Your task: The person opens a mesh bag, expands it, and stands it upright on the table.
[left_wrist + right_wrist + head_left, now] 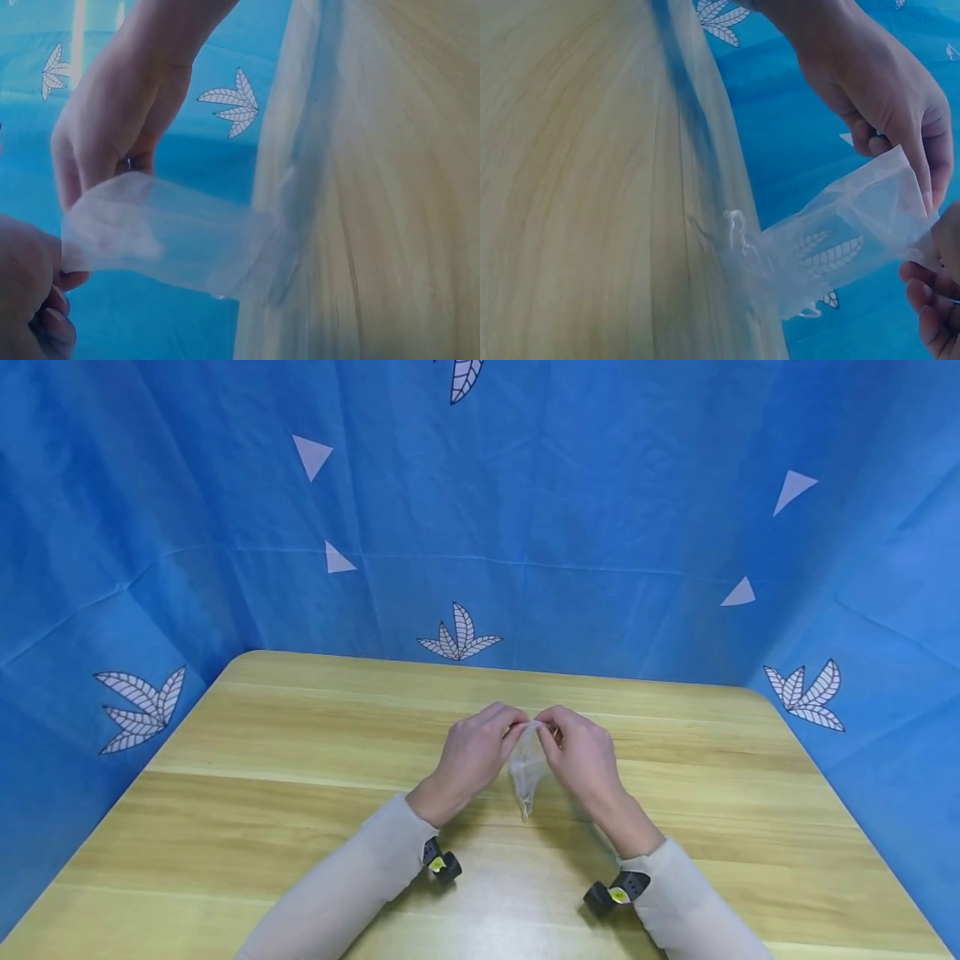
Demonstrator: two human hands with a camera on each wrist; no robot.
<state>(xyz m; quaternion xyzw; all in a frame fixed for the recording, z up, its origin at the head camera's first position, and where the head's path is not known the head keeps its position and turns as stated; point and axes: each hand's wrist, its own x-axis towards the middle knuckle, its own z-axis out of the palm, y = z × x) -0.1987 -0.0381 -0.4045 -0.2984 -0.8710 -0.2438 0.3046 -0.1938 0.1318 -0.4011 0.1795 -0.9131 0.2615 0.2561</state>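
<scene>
A small, translucent white mesh pouch (527, 770) hangs between the two hands above the pale wooden table (262, 752), its long axis running from the fingertips down toward the tabletop. Its open upper edge is at the fingers and its gathered lower end points toward the person; in the head view that tip seems to reach the wood or hang just over it, and I cannot tell which.

The left hand (472, 756) pinches the left side of the upper edge, thumb and fingers curled round the fabric. The right hand (581, 760) pinches the right side in the same way. The fingertips of the two hands nearly meet above the mouth of the pouch, so neither hand is nearer; the pouch lies midway, directly below the gap between them.

From the left wrist view the pouch (169, 240) stretches sideways from the fingers toward the table edge, drawn fairly taut. From the right wrist view the pouch (840, 247) looks sheer enough for the leaf print of the blue cloth backdrop (600, 527) to show through it, with a thin drawstring loop (737, 225) at the gathered end nearest the wood.

The pouch appears to hold nothing.
</scene>
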